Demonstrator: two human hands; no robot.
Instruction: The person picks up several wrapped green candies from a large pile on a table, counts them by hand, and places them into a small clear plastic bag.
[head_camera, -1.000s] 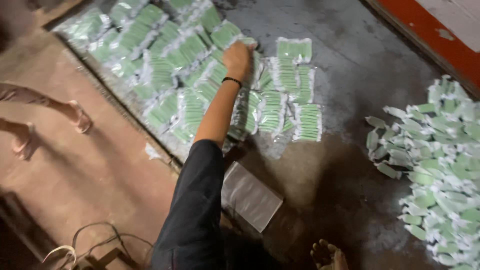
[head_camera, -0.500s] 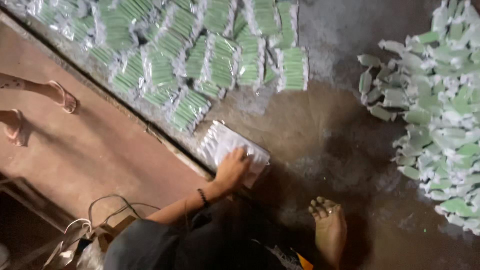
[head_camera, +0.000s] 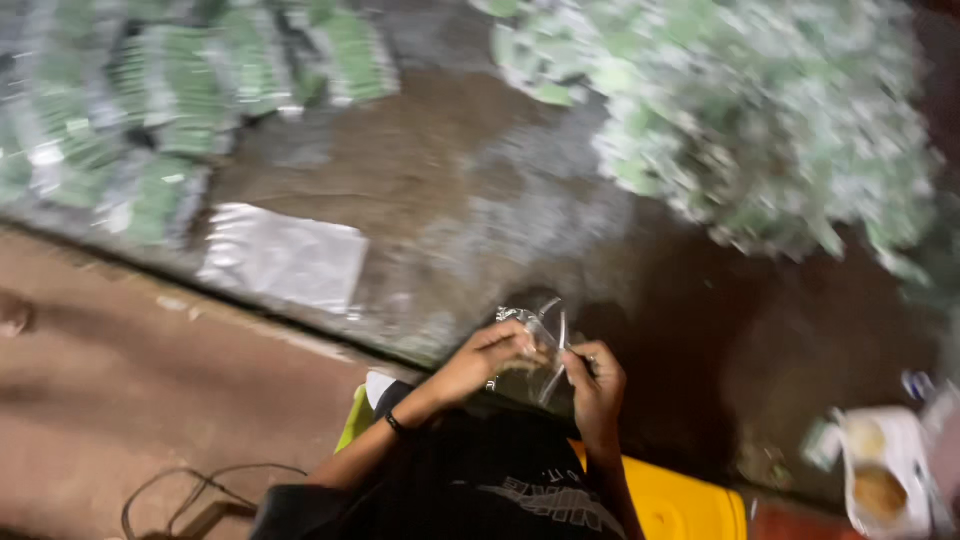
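My left hand (head_camera: 487, 358) and my right hand (head_camera: 594, 385) are together low in the middle of the view, both pinching a small clear plastic bag (head_camera: 535, 335) between them. A dark band sits on my left wrist. A stack of clear plastic bags (head_camera: 283, 256) lies flat on the floor to the left of my hands. Beyond it, packed green-and-white packets (head_camera: 180, 90) lie in rows at the upper left. A loose heap of green-and-white sachets (head_camera: 740, 120) spreads across the upper right. The picture is blurred by motion.
A yellow seat or box (head_camera: 670, 500) shows under me at the bottom. A white tray with food (head_camera: 880, 470) stands at the lower right. A cable (head_camera: 190, 495) loops on the brown floor at the lower left. The grey mat's edge (head_camera: 300, 335) runs diagonally left of my hands.
My left hand has left the stack of clear bags and come back toward me with one bag, now held by both hands. The view has swung to the right.
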